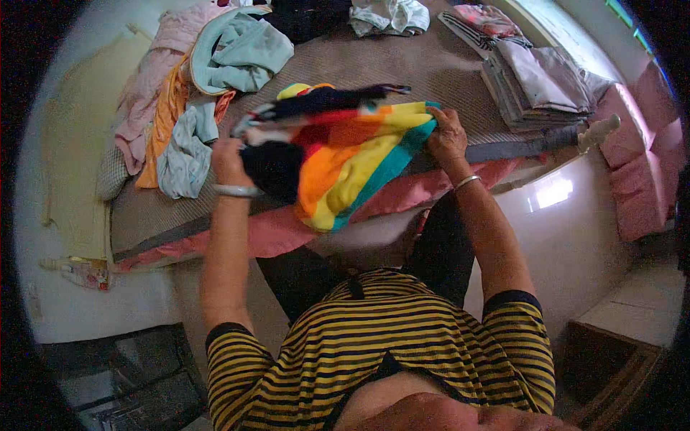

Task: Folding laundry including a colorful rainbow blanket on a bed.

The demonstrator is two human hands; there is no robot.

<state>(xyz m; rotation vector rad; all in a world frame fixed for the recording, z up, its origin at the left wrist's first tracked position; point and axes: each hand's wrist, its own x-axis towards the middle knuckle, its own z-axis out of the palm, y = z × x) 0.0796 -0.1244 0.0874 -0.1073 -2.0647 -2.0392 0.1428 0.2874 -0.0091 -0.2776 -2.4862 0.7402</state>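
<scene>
A knitted garment with black, red, orange, yellow and teal bands hangs stretched between my hands above the near edge of a bed. My left hand, blurred and wearing a bracelet at the wrist, grips its black end. At the teal and yellow edge, my right hand pinches the cloth, a thin bangle on that wrist. Part of the garment is blurred, and its exact shape cannot be told. Left of my left hand lies a crumpled pale printed cloth, beside an orange cloth.
Pale green clothing and pink clothing are heaped at the bed's left. A white bundle lies at the far side. Folded grey cloths are stacked at the right, near a bedpost and pink padded panels.
</scene>
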